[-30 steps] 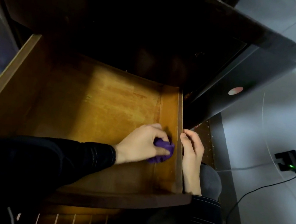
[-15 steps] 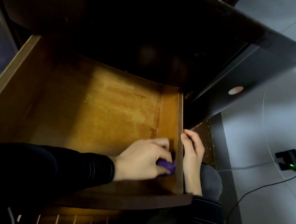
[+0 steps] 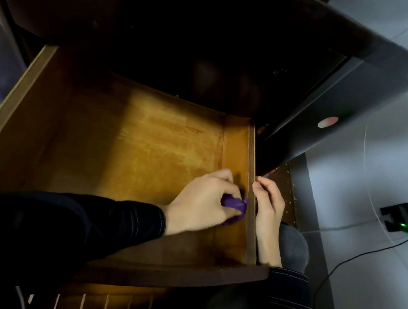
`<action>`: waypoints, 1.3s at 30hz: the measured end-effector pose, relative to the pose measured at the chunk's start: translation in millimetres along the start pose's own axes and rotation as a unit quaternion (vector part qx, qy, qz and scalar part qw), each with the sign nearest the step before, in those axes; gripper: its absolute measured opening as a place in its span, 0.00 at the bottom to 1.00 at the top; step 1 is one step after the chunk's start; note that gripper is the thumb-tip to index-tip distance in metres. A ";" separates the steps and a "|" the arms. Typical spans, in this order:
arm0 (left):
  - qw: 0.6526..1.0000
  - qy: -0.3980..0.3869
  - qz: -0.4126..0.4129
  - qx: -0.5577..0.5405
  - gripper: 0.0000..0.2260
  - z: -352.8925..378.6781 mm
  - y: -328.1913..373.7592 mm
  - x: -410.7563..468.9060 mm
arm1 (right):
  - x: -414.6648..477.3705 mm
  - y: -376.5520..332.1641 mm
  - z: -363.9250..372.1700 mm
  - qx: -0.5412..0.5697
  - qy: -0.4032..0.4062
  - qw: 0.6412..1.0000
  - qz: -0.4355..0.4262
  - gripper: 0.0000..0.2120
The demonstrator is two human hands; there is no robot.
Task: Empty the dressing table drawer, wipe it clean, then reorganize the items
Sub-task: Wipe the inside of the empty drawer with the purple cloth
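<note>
The wooden drawer [image 3: 118, 146] stands pulled out with nothing lying on its orange-brown floor. My left hand [image 3: 203, 202] reaches across it from the left and grips a bunched purple cloth [image 3: 236, 207], pressing it into the right near corner against the side wall. My right hand [image 3: 267, 212] lies along the outside of the drawer's right wall [image 3: 252, 178], fingers curled against its top edge. Most of the cloth is hidden under my left fingers.
The dark dressing table [image 3: 190, 32] overhangs the drawer's back. To the right, on the pale floor, a black charger [image 3: 400, 217] with a green light trails a cable [image 3: 357, 258]. Slatted wood [image 3: 93, 305] shows under the drawer front.
My left hand slid the purple cloth toward the drawer front along the right wall, then back a little way. My right hand has stayed on the right wall.
</note>
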State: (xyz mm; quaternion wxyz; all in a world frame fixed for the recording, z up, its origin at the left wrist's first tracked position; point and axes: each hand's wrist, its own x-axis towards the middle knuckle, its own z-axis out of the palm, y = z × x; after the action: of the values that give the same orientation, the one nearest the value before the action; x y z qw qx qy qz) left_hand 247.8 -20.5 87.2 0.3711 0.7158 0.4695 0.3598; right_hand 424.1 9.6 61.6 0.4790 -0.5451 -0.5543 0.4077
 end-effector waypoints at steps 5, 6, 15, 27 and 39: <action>0.987 -0.117 0.109 -0.018 0.04 7.1 12.3 -29.2 | -0.8 -2.8 2.3 0.014 0.012 1.000 0.007 0.06; 0.984 -0.136 0.116 -0.025 0.04 8.1 13.9 -31.1 | -0.7 -2.2 1.9 0.012 0.014 1.000 0.008 0.07; 0.986 -0.135 0.086 -0.048 0.04 16.4 5.9 -35.5 | -0.9 -2.8 1.1 0.007 0.016 1.000 0.026 0.09; 0.863 -0.263 0.218 0.372 0.10 17.0 -34.5 -26.5 | -1.0 -2.1 1.5 0.007 0.015 0.999 0.036 0.09; 0.876 -0.137 -0.017 0.461 0.16 -20.0 -63.7 91.7 | -2.3 -5.6 0.4 0.011 0.006 0.998 0.056 0.13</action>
State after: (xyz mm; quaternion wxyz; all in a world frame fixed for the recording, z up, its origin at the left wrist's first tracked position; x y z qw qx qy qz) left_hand 232.3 87.5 56.3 0.0653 0.8401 0.5384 -0.0057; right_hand 422.4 6.9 66.8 0.4646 -0.5725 -0.5150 0.4372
